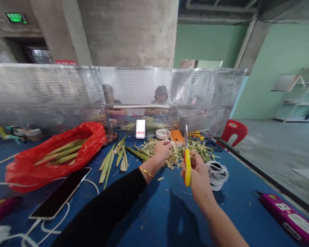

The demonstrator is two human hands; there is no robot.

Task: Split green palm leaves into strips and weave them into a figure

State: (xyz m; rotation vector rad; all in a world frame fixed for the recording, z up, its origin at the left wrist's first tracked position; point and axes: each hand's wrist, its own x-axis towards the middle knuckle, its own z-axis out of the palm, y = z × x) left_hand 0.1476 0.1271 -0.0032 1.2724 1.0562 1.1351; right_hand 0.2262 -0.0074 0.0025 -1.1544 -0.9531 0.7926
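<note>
My right hand [197, 169] is closed on a pair of scissors [187, 168] with yellow and red handles, its metal blades pointing up. To its left, my left hand [162, 151] reaches over a heap of pale, dry plant scraps [173, 160]. Its fingers are pinched together; whatever is between them is too small to make out. Greener clippings [204, 151] lie behind my right hand. A white tub with thin white strands [216, 175] stands just right of that hand. Long green leaf strips [109, 163] are spread left of my left hand.
A red plastic bag [20, 171] holds several long stalks at the left. Before it lies a phone [60, 195] with a white cable. A purple device [288, 216] is at the right edge. Behind the blue table stands a perforated metal screen [136, 82], with people beyond it.
</note>
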